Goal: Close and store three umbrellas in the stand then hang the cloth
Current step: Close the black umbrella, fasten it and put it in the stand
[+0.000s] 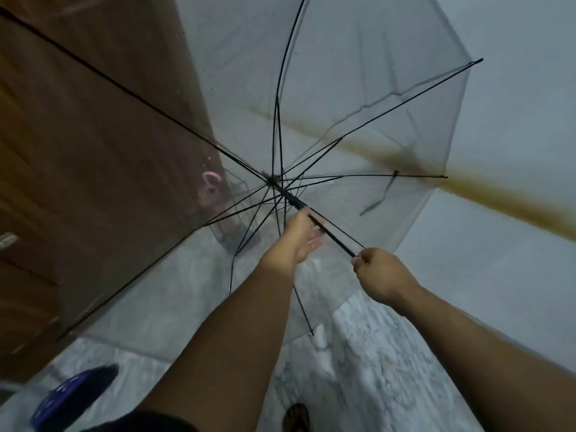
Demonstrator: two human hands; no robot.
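The right hand curls round the near end of the black shaft of the clear umbrella, gripping it. The left hand lies further up the same shaft, fingers loosely spread, palm against the rod below the runner; whether the thumb hooks round it is hard to tell. The canopy stands fully spread beyond the shaft. Left of the shaft, seen through the plastic, a pink handle shows; near the lower left corner lies a dark blue umbrella. No writing is legible.
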